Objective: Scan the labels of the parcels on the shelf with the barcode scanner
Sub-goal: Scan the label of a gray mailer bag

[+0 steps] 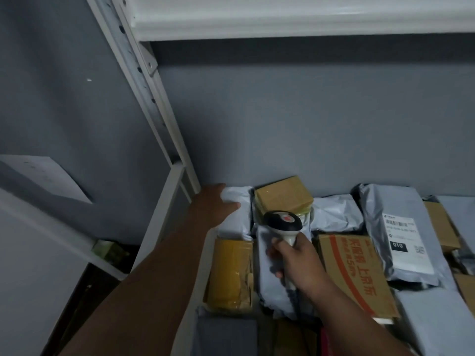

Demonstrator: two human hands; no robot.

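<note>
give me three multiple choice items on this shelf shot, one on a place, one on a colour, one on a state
1. Where does the left hand rest?
A. on the grey bag parcel in the back left corner
B. on the upper shelf
C. on the scanner

2. What colour is the print on the cardboard box beside the right hand?
A. blue
B. orange-red
C. green

3. How is the barcode scanner held?
A. lying loose on the parcels
C. gripped by its handle in the right hand
B. hung from the shelf post

Answers: 1 A, the fingers lie on the corner bag; 2 B, orange-red characters and stripes; 3 C, fingers wrap the white handle.
</note>
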